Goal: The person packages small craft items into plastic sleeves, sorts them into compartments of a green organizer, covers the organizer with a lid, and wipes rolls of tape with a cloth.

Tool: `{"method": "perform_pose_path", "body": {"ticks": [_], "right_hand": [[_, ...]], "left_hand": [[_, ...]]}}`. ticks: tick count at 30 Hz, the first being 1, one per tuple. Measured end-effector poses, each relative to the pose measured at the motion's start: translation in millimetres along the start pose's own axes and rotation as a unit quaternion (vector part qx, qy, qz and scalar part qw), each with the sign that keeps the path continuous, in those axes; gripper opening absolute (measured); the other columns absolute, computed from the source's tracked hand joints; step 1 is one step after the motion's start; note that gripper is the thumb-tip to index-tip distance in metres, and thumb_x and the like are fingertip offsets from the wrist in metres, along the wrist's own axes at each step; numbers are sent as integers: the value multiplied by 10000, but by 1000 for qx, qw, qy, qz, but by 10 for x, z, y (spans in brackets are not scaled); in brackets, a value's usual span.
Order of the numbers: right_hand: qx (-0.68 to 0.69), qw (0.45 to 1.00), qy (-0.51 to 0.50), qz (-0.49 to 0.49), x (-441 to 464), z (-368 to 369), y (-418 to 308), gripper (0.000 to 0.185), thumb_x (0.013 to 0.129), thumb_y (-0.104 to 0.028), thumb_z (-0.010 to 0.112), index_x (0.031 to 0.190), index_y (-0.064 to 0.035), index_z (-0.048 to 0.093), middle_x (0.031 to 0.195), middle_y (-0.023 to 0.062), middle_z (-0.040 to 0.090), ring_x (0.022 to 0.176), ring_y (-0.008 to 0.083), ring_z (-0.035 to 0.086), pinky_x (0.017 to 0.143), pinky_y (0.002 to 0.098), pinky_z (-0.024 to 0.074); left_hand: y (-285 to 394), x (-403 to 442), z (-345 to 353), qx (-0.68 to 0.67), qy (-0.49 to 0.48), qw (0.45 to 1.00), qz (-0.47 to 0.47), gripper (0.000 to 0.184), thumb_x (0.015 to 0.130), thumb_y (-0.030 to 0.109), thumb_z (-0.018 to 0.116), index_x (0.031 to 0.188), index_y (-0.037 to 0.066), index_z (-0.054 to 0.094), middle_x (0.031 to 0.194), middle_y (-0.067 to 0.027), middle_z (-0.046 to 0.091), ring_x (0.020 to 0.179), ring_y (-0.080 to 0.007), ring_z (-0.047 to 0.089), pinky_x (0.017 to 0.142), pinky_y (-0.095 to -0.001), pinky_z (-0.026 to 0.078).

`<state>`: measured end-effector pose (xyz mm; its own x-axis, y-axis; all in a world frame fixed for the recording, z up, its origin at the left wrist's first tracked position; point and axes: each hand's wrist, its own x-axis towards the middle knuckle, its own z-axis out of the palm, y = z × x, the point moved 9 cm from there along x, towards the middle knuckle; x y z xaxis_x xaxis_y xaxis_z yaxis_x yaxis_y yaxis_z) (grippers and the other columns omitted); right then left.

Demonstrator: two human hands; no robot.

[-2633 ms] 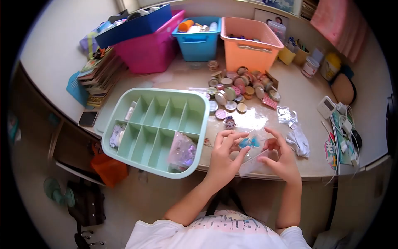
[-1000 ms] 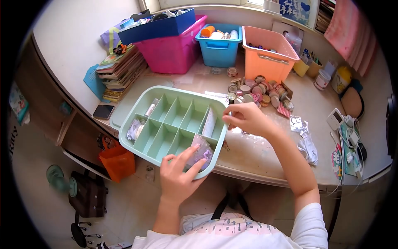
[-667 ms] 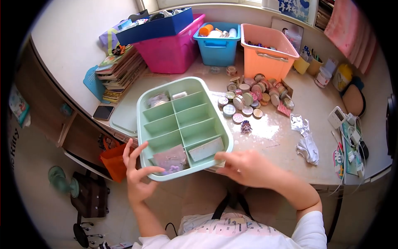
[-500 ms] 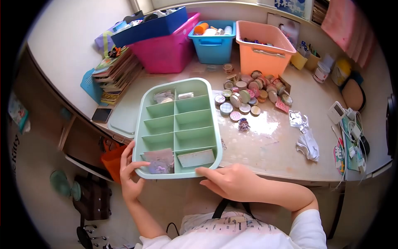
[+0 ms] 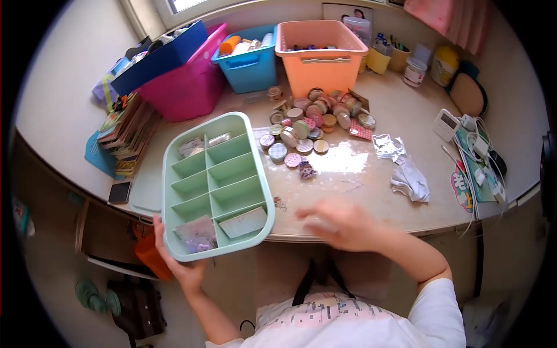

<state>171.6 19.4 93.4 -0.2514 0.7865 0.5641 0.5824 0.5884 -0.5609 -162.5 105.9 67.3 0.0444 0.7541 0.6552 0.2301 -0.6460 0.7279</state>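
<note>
Holding the lower-left corner of the green divided box (image 5: pixel 232 249), the left hand (image 5: pixel 184 271) has its fingers against the outer wall; how far they wrap underneath is hidden. The box sits left of centre in the frame, its near end overhanging the front edge of the surface (image 5: pixel 371 190). Apart from its right rim, the right hand (image 5: pixel 339 223) is blurred near that edge; whether its fingers are closed, I cannot tell. Bare surface stretches from this hand up to the tape rolls (image 5: pixel 290 136), with a crumpled white cloth (image 5: pixel 410 182) bounding it rightward.
</note>
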Motion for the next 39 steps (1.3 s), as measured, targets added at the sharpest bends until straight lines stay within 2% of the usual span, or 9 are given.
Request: {"method": "perform_pose_path", "body": {"ticks": [4, 6, 8, 12, 16, 20, 30, 36, 39], "right_hand": [[-173, 955, 164, 177, -298, -1152, 745, 270, 909, -66, 758, 1172, -31, 712, 1168, 153, 742, 1122, 342, 703, 996, 418, 542], [-284, 900, 157, 292, -573, -1623, 1192, 380, 899, -173, 789, 1242, -37, 695, 1270, 177, 705, 1211, 355, 644, 1105, 447, 467], [-326, 872, 151, 332, -773, -1763, 1527, 407, 886, -193, 807, 1247, -41, 697, 1295, 187, 694, 1221, 363, 630, 1140, 461, 436], [-348, 889, 147, 257, -804, -1666, 1710, 497, 849, -255, 859, 1263, -33, 697, 1230, 153, 720, 1119, 330, 656, 1058, 464, 479], [-32, 925, 99, 366, -684, -1436, 1669, 317, 872, -132, 851, 1141, -10, 734, 955, 88, 727, 814, 126, 660, 785, 285, 548], [187, 933, 47, 303, -589, -1043, 1486, 297, 918, -51, 818, 1195, -9, 719, 1015, 21, 725, 910, 77, 667, 827, 248, 566], [-147, 962, 75, 215, -689, -1361, 1012, 413, 881, -261, 844, 1230, -72, 731, 1215, 111, 742, 1176, 301, 656, 991, 415, 544], [-293, 903, 111, 294, -1323, -1306, 838, 380, 885, -247, 799, 1224, -85, 744, 1366, 113, 685, 1330, 352, 562, 1143, 480, 416], [-264, 911, 158, 276, -1345, -1369, 831, 278, 899, -87, 759, 1174, -49, 764, 1261, 120, 737, 1224, 349, 637, 1038, 419, 512]], "left_hand": [[826, -222, 124, 306, 72, 918, 242, 973, 920, 513, 734, 1644, 32, 296, 1705, -272, 241, 1585, -482, 204, 1245, -645, 229], [639, -879, 206, 367, 128, 831, 399, 744, 939, 443, 720, 1509, 54, 444, 1501, -237, 504, 1418, -487, 459, 1102, -639, 446], [1314, -694, 1020, 123, -42, 881, 455, 339, 963, 237, 701, 1246, 140, 542, 1167, -87, 668, 1065, -314, 680, 845, -453, 555], [1316, -426, 2214, 65, -261, 893, 360, 338, 849, 59, 802, 1177, 112, 737, 1197, -96, 725, 1027, -276, 716, 891, -408, 566], [1186, -137, 2753, -20, -294, 925, 241, 502, 839, 36, 819, 1321, 68, 681, 1257, -124, 697, 1126, -331, 675, 932, -408, 559], [929, -26, 2977, -50, -306, 947, 85, 625, 839, 68, 849, 1414, 52, 604, 1370, -162, 634, 1199, -339, 644, 1000, -430, 543], [699, -107, 2981, -54, -345, 935, -64, 583, 863, 13, 830, 1405, 40, 616, 1308, -115, 665, 1026, -199, 695, 865, -311, 567], [988, -69, 2597, -25, -207, 961, 180, 348, 843, -54, 783, 1165, 65, 727, 998, -94, 749, 1025, -256, 695, 870, -372, 566], [1046, -262, 2761, -1, -369, 903, 218, 333, 839, 69, 822, 1157, 54, 726, 1082, -89, 761, 1076, -278, 696, 962, -424, 539]]}}
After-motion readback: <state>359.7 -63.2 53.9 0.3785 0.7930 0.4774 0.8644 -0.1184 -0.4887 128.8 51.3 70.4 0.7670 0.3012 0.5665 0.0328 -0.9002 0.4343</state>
